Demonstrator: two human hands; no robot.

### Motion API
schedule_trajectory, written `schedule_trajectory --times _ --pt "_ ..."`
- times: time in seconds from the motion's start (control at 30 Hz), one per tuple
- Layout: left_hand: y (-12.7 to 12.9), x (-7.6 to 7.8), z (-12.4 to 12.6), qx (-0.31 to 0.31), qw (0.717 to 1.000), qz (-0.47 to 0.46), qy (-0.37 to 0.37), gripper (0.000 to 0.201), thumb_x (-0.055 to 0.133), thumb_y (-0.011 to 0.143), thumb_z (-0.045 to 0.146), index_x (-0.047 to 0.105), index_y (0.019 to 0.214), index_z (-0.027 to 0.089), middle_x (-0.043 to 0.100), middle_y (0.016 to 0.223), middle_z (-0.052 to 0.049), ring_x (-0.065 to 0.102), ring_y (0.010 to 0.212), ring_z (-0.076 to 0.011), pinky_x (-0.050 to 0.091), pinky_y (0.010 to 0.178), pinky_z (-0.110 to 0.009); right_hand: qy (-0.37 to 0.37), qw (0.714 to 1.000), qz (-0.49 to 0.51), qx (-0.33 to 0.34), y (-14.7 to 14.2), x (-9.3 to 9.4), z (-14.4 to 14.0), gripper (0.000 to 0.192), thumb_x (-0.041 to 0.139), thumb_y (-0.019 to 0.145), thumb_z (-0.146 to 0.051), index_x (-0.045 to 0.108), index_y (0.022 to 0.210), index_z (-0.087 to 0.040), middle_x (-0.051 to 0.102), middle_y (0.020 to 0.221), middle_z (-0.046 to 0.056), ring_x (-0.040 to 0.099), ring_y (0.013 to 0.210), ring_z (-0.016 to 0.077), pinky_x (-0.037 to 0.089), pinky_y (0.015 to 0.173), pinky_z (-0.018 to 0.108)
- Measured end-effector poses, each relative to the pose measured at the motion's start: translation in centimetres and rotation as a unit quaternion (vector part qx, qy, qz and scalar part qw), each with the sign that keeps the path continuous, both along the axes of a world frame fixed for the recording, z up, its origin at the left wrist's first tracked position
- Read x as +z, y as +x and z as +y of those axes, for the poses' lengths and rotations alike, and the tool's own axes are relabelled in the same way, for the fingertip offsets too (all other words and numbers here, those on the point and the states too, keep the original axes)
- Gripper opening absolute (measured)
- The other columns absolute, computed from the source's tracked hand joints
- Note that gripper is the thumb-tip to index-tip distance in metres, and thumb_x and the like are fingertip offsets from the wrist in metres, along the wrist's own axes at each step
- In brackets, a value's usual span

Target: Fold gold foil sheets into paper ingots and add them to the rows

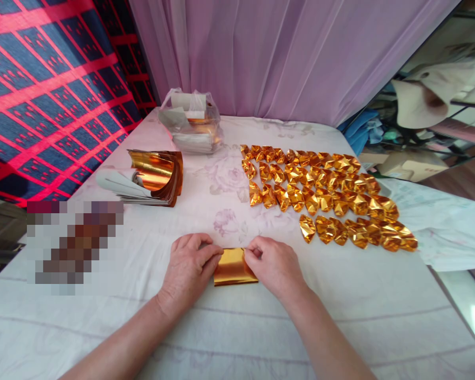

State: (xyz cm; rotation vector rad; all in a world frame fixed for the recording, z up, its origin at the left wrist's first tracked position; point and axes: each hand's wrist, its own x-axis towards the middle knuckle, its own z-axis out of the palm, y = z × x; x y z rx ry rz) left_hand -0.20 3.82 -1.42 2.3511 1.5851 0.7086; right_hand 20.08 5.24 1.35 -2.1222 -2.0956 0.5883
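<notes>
White cloth covers your surface; your left hand and right hand each hold a pinching grip on the gold foil sheet lying between them — uneven pressure could skew its crease; slick foil slips.

This looks like a room in a home, used for handwork. The work surface is a table or bed covered with a white floral sheet. A lilac curtain hangs at twelve o'clock, and a red-and-navy patterned cloth fills ten o'clock. At two o'clock, shelves hold folded clothes and household clutter. Rows of folded gold paper pieces at one o'clock and a stack of gold sheets at eleven show domestic craftwork.
</notes>
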Motion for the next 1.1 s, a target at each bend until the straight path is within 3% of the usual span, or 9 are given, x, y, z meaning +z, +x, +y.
schedule_trajectory --times 0.27,0.43,0.6,0.73,0.87,0.97,1.1 --pt "0.2 1.1 -0.6 -0.058 0.998 0.034 -0.011 0.031 0.051 0.095 0.041 0.071 0.114 0.027 0.064 0.114 -0.007 0.054 0.102 -0.0264 0.04 0.091 -0.046 -0.026 0.999 -0.028 -0.011 0.8 0.3 0.4 0.015 0.057 0.083 -0.028 0.067 0.073 -0.025 0.073 0.074 -0.001 0.062 0.069 0.0171 0.029 0.06 0.028" --pt "0.4 0.9 -0.6 -0.045 0.998 0.039 -0.003 0.028 0.061 0.089 0.04 0.071 0.112 0.027 0.063 0.116 -0.007 0.054 0.104 -0.0275 0.04 0.093 -0.047 -0.017 1.0 -0.003 -0.011 0.9 0.4 0.3 0.011 0.06 0.083 -0.024 0.063 0.094 -0.025 0.069 0.074 -0.004 0.061 0.068 0.0154 0.031 0.06 0.026" --pt "0.4 0.6 -0.7 -0.042 0.998 0.044 0.004 0.029 0.068 0.084 0.035 0.07 0.112 0.027 0.063 0.119 -0.007 0.054 0.106 -0.0283 0.04 0.094 -0.048 0.041 0.995 0.0 0.096 0.9 0.1 -0.1 0.016 0.053 0.087 -0.012 0.064 0.086 -0.024 0.065 0.091 0.0 0.06 0.078 0.0129 0.036 0.065 0.024" --pt "0.4 0.5 -0.8 -0.043 0.998 0.051 0.004 0.03 0.07 0.083 0.034 0.07 0.112 0.027 0.063 0.119 -0.007 0.055 0.107 -0.0286 0.04 0.094 -0.048 0.036 0.985 0.026 0.166 0.9 -0.2 -0.1 0.026 0.049 0.086 -0.005 0.067 0.088 -0.024 0.064 0.095 0.001 0.06 0.084 0.0136 0.04 0.07 0.024" --pt "0.5 0.6 -0.8 -0.043 0.998 0.052 0.005 0.03 0.07 0.083 0.036 0.07 0.111 0.027 0.063 0.119 -0.007 0.055 0.107 -0.0286 0.04 0.094 -0.048 0.011 0.984 0.06 0.167 1.2 0.1 0.0 0.026 0.049 0.085 -0.004 0.068 0.089 -0.022 0.063 0.096 0.001 0.06 0.084 0.0135 0.042 0.074 0.026" --pt "0.5 0.7 -0.8 -0.043 0.998 0.053 0.004 0.03 0.069 0.083 0.036 0.07 0.111 0.027 0.063 0.12 -0.007 0.055 0.108 -0.0289 0.04 0.095 -0.049 -0.008 0.982 0.102 0.162 1.4 0.6 -0.1 0.016 0.057 0.084 -0.009 0.065 0.089 -0.022 0.061 0.096 0.0 0.059 0.083 0.0122 0.042 0.076 0.026" --pt "0.5 0.7 -0.8 -0.046 0.997 0.057 0.005 0.031 0.069 0.083 0.037 0.069 0.112 0.026 0.063 0.12 -0.008 0.055 0.108 -0.0294 0.04 0.095 -0.049 -0.013 0.986 0.076 0.147 1.0 1.0 -0.5 0.007 0.067 0.082 -0.023 0.062 0.086 -0.021 0.058 0.094 0.0 0.056 0.08 0.0127 0.04 0.073 0.027"
